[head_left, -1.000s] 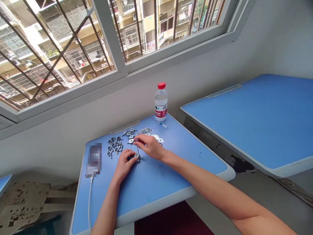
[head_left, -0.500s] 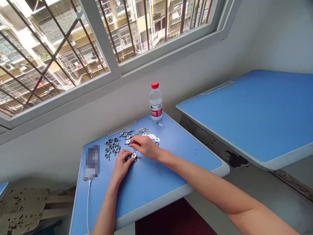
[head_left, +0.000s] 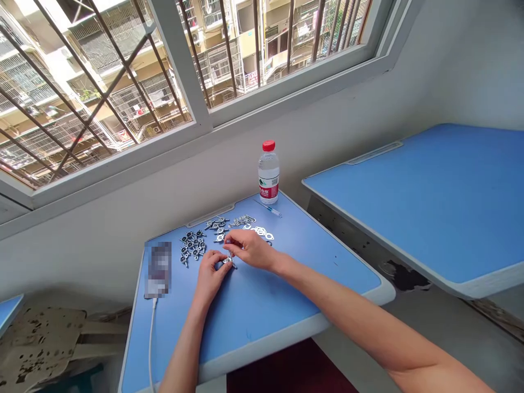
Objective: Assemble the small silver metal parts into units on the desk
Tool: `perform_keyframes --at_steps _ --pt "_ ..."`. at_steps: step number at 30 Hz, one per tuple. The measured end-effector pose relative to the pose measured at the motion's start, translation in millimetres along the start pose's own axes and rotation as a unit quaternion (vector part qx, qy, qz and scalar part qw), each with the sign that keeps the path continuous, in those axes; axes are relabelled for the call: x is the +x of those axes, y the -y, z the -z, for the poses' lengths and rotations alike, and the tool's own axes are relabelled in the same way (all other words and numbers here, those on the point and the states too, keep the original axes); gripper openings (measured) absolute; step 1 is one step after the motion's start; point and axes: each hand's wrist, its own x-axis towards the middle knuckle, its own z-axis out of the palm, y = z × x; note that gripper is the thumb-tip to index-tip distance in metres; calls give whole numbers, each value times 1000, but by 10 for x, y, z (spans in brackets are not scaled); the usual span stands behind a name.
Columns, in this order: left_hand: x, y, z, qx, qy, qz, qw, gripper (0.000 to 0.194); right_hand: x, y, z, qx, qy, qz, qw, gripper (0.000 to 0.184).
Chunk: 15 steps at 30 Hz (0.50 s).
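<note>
In the head view, the left hand (head_left: 212, 271) gripped a small metal part (head_left: 229, 262) between thumb and fingers, low over the blue desk (head_left: 262, 305). The right hand (head_left: 252, 250) was just above and to the right of that part, its thumb and fingertips pinched together around something thin that pointed down at it; what exactly was too small to tell. Beyond the left hand, to its left, lay a cluster of dark round metal pieces (head_left: 193, 244), and further left a blurred phone (head_left: 159, 270) with a white cable (head_left: 152, 333) plugged in. Past the right hand's fingers were flat pale gaskets (head_left: 262, 232), partly hidden by it, and beyond them a slim blue-and-clear tool (head_left: 271, 209) near a red-capped water bottle (head_left: 268, 173), which stood upright.
</note>
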Motion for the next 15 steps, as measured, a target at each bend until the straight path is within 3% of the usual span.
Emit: perform_keyframes --at_steps 2,6,11,15 --pt "-7 20 19 19 -15 6 1000 11 -5 0 -2 23 -3 -10 1000 13" --pt "-26 8 45 8 31 22 999 14 -12 0 -15 21 -5 -5 1000 12" --pt "-28 -31 26 -18 38 43 998 13 -21 -1 -33 -14 -1 39 999 13" --pt "-22 -40 24 8 33 24 999 14 -32 14 -54 -44 16 86 995 15"
